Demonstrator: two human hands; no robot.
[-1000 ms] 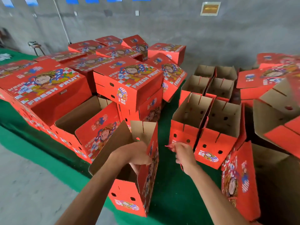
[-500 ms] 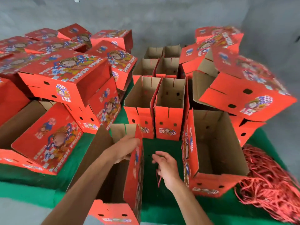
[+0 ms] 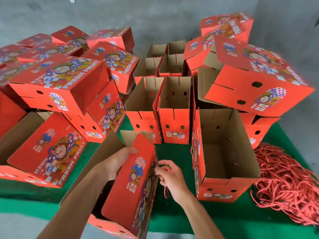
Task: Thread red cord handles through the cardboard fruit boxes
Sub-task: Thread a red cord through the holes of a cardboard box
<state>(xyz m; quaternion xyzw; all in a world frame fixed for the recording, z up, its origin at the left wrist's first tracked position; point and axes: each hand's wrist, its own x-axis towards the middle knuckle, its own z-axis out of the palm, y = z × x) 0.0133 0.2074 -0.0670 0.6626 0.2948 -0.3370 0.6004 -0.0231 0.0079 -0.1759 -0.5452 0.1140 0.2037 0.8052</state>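
An open red fruit box [image 3: 133,195] stands in front of me, its printed side panel tilted toward me. My left hand [image 3: 115,163] reaches inside and grips the top of that panel. My right hand [image 3: 170,178] pinches a red cord [image 3: 166,192] against the panel's outer edge near a hole; the cord's loose end hangs below the hand. A thick pile of red cords [image 3: 283,183] lies on the green cloth at the right.
Closed printed boxes [image 3: 57,83] are stacked at the left and at the back right [image 3: 259,83]. Several open boxes [image 3: 172,107] stand in rows behind, and one open box [image 3: 224,152] sits just right of my right hand. Green cloth [image 3: 172,214] covers the table.
The view has swung right and down, bringing the cord pile into sight. My right hand moved in to the box panel with the cord. My left hand stays inside the box.
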